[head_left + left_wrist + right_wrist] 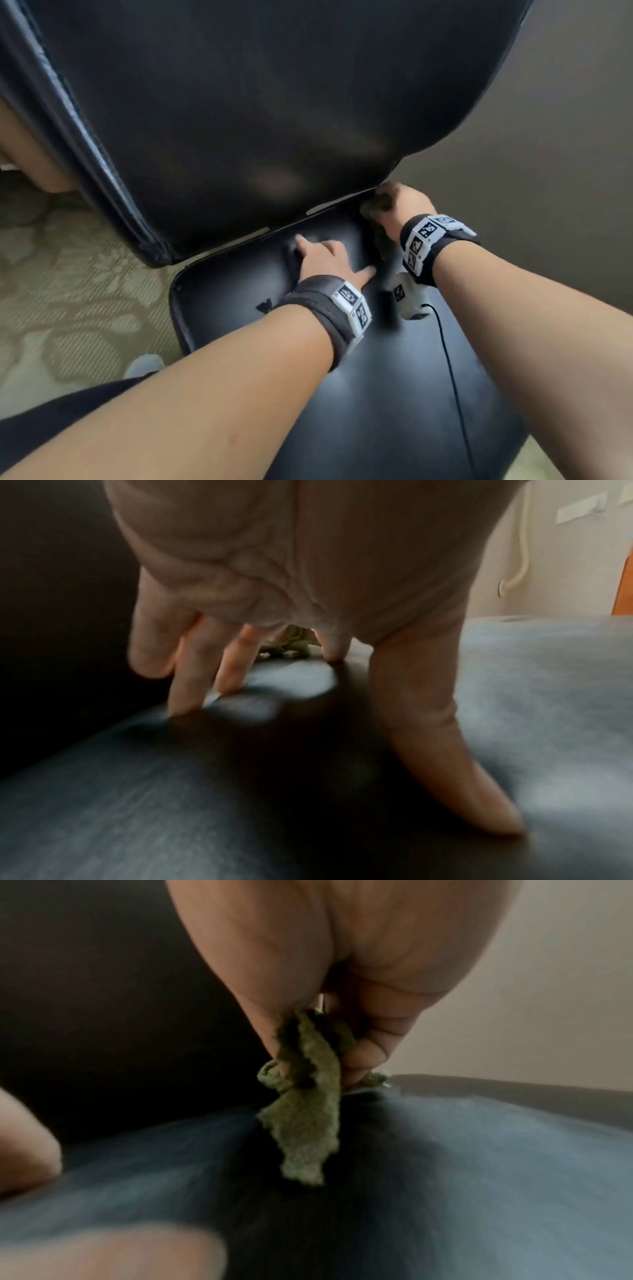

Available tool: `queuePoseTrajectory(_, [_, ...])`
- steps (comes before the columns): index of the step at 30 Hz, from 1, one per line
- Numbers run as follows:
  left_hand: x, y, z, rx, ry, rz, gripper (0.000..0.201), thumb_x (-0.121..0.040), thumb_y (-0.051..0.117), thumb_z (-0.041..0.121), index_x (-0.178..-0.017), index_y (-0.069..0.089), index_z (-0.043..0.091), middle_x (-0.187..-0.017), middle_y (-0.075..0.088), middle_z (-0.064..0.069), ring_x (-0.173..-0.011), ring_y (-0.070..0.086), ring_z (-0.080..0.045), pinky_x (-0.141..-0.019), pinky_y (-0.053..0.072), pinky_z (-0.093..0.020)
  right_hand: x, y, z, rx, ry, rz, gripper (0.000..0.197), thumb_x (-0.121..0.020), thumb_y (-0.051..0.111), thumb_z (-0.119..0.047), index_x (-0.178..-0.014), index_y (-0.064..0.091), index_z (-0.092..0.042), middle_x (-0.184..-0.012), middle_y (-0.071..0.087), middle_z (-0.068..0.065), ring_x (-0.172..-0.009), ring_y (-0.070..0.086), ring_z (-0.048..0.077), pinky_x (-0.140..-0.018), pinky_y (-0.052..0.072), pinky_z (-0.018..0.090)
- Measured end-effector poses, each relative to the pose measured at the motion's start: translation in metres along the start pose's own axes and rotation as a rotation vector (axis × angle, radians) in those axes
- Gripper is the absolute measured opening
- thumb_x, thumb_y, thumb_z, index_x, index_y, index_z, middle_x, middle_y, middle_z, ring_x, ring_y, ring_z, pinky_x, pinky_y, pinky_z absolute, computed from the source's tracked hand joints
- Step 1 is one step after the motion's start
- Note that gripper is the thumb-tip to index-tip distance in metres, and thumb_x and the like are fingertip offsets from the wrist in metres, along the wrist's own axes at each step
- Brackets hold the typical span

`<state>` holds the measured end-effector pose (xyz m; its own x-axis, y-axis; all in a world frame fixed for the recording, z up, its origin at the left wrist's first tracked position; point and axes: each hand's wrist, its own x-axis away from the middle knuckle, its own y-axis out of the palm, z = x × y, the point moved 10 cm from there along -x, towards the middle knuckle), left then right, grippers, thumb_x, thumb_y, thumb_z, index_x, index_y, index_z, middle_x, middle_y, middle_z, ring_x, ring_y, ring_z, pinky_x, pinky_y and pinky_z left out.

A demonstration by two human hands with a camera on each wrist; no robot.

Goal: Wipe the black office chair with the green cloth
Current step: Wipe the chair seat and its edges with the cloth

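The black office chair fills the head view: its backrest (257, 102) leans over the seat (376, 394). My right hand (394, 205) grips the bunched green cloth (304, 1115) at the seat's back right corner, where seat and backrest meet. A strip of the cloth hangs down onto the seat. My left hand (325, 257) rests on the seat near the back, fingers spread and straight, fingertips (181, 704) pressing into the leather (137, 804). The cloth (291, 645) shows small between those fingers.
Patterned beige carpet (68, 291) lies to the left of the chair. A plain wall (548, 137) stands to the right. A thin black cable (452, 377) runs from my right wrist device across the seat. My dark-clothed leg (51, 428) is at the lower left.
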<state>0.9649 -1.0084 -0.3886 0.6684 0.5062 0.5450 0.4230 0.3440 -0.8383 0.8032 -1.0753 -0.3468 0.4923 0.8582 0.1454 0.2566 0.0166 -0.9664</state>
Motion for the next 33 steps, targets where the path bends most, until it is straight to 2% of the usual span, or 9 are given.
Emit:
queuePoseTrajectory(3, [-0.008,0.007,-0.017,0.121,0.016,-0.044,0.091,-0.095,0.061,0.056,-0.162,-0.001,0.053,-0.169,-0.015,-0.024,-0.156,-0.01,-0.046,-0.114,0.001,-0.082,-0.024,0.007,-0.009,0.056,0.01,-0.075,0.03,-0.093,0.058,-0.045,-0.1,0.072,-0.02,-0.092,0.075,0.006,-0.089,0.071,0.032,-0.079,0.057,0.034])
queuePoseTrajectory(6, [-0.01,0.018,-0.026,0.077,0.061,-0.154,0.145,-0.061,0.096,0.05,-0.15,-0.017,0.068,-0.164,-0.038,-0.019,-0.151,-0.031,-0.049,-0.11,-0.001,-0.085,-0.034,0.022,-0.025,0.141,-0.032,-0.12,0.031,-0.1,0.053,-0.039,-0.106,0.074,-0.017,-0.101,0.074,0.011,-0.088,0.068,0.032,-0.073,0.049,0.033])
queuePoseTrajectory(10, [-0.009,0.004,-0.023,0.205,0.073,-0.146,0.109,-0.088,0.07,0.059,-0.158,-0.014,0.057,-0.168,-0.031,-0.016,-0.154,-0.028,-0.042,-0.116,-0.005,-0.079,-0.029,0.042,-0.054,0.229,-0.187,-0.213,0.032,-0.103,0.052,-0.039,-0.115,0.073,-0.019,-0.109,0.073,0.009,-0.096,0.067,0.03,-0.078,0.047,0.03])
queuePoseTrajectory(15, [-0.016,0.011,-0.024,0.166,0.083,-0.143,0.122,-0.08,0.08,0.054,-0.158,-0.013,0.058,-0.167,-0.032,-0.016,-0.154,-0.028,-0.043,-0.113,-0.006,-0.08,-0.042,0.033,-0.038,0.301,-0.094,-0.199,0.037,-0.103,0.049,-0.042,-0.118,0.071,-0.016,-0.117,0.071,0.013,-0.103,0.066,0.034,-0.078,0.046,0.031])
queuePoseTrajectory(19, [-0.01,0.001,-0.025,0.239,0.074,-0.096,0.099,-0.095,0.06,0.059,-0.162,-0.011,0.049,-0.17,-0.026,-0.013,-0.156,-0.025,-0.038,-0.118,-0.006,-0.076,-0.019,0.042,-0.06,0.251,-0.226,-0.19,0.031,-0.104,0.049,-0.039,-0.112,0.074,-0.021,-0.106,0.074,0.006,-0.097,0.067,0.028,-0.075,0.043,0.027])
queuePoseTrajectory(24, [-0.012,0.012,-0.023,0.119,0.095,-0.128,0.139,-0.063,0.092,0.055,-0.153,-0.013,0.066,-0.167,-0.03,-0.02,-0.153,-0.027,-0.047,-0.113,-0.002,-0.083,-0.025,0.027,-0.043,0.227,-0.099,-0.168,0.035,-0.105,0.049,-0.038,-0.122,0.07,-0.017,-0.118,0.07,0.011,-0.106,0.065,0.033,-0.077,0.041,0.029])
queuePoseTrajectory(26, [-0.009,0.01,-0.023,0.141,0.102,-0.126,0.132,-0.068,0.088,0.058,-0.154,-0.012,0.064,-0.167,-0.029,-0.019,-0.153,-0.026,-0.046,-0.114,-0.002,-0.082,-0.019,0.036,-0.058,0.229,-0.167,-0.185,0.031,-0.105,0.051,-0.033,-0.124,0.07,-0.018,-0.122,0.07,0.009,-0.111,0.065,0.03,-0.082,0.045,0.028])
queuePoseTrajectory(29, [-0.008,0.005,-0.023,0.205,0.111,-0.092,0.114,-0.083,0.075,0.059,-0.157,-0.012,0.06,-0.168,-0.029,-0.016,-0.154,-0.027,-0.042,-0.116,-0.005,-0.079,-0.012,0.042,-0.062,0.115,-0.22,-0.202,0.03,-0.1,0.056,-0.048,-0.109,0.075,-0.027,-0.098,0.075,0.001,-0.091,0.068,0.022,-0.075,0.042,0.024])
queuePoseTrajectory(33, [-0.015,0.014,-0.026,0.138,0.092,-0.094,0.145,-0.059,0.097,0.047,-0.152,-0.012,0.067,-0.167,-0.031,-0.018,-0.153,-0.029,-0.045,-0.113,-0.004,-0.082,-0.023,0.03,-0.051,0.276,-0.11,-0.201,0.037,-0.106,0.046,-0.04,-0.117,0.072,-0.017,-0.112,0.072,0.011,-0.101,0.066,0.032,-0.076,0.041,0.029])
